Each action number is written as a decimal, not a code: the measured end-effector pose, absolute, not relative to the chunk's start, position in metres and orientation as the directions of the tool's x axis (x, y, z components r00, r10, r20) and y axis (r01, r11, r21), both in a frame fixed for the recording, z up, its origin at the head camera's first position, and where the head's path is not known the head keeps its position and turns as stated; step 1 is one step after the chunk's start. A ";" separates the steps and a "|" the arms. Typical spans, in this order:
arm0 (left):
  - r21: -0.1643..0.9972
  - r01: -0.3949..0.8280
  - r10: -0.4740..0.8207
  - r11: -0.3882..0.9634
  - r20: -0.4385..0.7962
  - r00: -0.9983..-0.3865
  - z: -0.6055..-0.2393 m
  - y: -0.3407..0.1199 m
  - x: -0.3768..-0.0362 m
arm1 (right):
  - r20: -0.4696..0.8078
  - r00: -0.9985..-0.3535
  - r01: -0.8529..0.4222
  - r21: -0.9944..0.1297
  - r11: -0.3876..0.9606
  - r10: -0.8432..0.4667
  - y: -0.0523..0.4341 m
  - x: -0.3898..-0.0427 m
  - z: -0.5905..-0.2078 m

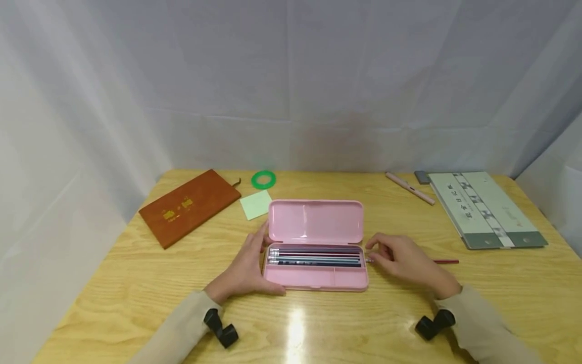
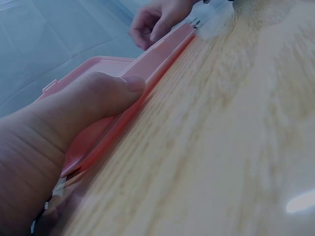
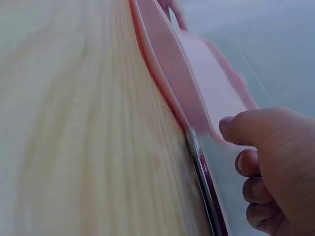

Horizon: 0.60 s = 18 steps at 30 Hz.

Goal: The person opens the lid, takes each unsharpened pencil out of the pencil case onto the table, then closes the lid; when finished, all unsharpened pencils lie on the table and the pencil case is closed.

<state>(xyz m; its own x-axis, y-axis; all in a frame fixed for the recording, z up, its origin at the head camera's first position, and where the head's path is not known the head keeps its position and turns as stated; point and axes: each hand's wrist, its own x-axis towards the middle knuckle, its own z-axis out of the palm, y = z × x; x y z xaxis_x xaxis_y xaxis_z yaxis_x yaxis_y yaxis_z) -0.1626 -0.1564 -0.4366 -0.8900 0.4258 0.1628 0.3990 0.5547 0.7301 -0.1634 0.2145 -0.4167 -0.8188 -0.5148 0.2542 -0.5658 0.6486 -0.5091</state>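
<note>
An open pink pencil case (image 1: 316,222) lies mid-table with several pencils (image 1: 313,257) in its tray. My left hand (image 1: 247,268) grips the case's left end, thumb lying along the front rim (image 2: 162,59); the thumb (image 2: 98,93) fills the left wrist view. My right hand (image 1: 400,258) sits at the case's right end, fingers curled over a red pencil (image 1: 447,261) whose metal end touches the case's corner. The right wrist view shows that hand (image 3: 275,162), the pencil (image 3: 204,182) on the wood and the case (image 3: 197,73) beyond.
A brown notebook (image 1: 191,205), a green ring (image 1: 263,179) and a green sticky note (image 1: 256,204) lie at the back left. A pink pen (image 1: 409,188), a grey block (image 1: 422,177) and a long grey-green folder (image 1: 484,207) lie at the back right. White cloth surrounds the table.
</note>
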 end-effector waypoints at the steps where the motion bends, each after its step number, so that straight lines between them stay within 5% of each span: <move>1: 0.730 0.400 0.427 0.554 0.163 -0.889 -0.436 -0.157 -0.162 | 0.262 -0.807 -0.583 -0.505 0.637 -0.530 0.208 -0.165 -0.416; 8: 0.730 0.405 0.431 0.551 0.168 -0.887 -0.437 -0.156 -0.163 | 0.353 -0.696 -0.718 -0.367 0.592 -0.625 0.175 -0.176 -0.415; 18: 0.723 0.408 0.420 0.558 0.179 -0.890 -0.439 -0.156 -0.163 | 0.226 -0.731 -0.678 -0.342 0.651 -0.643 0.148 -0.185 -0.411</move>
<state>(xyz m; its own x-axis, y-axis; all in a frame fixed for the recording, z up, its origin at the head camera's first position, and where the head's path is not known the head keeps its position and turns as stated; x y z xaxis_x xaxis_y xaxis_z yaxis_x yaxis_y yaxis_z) -0.1634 -0.1560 -0.4394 -0.8897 0.4202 0.1786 0.4085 0.5577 0.7226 -0.1850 0.1480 -0.4115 -0.7314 -0.6435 0.2259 -0.6780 0.6505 -0.3423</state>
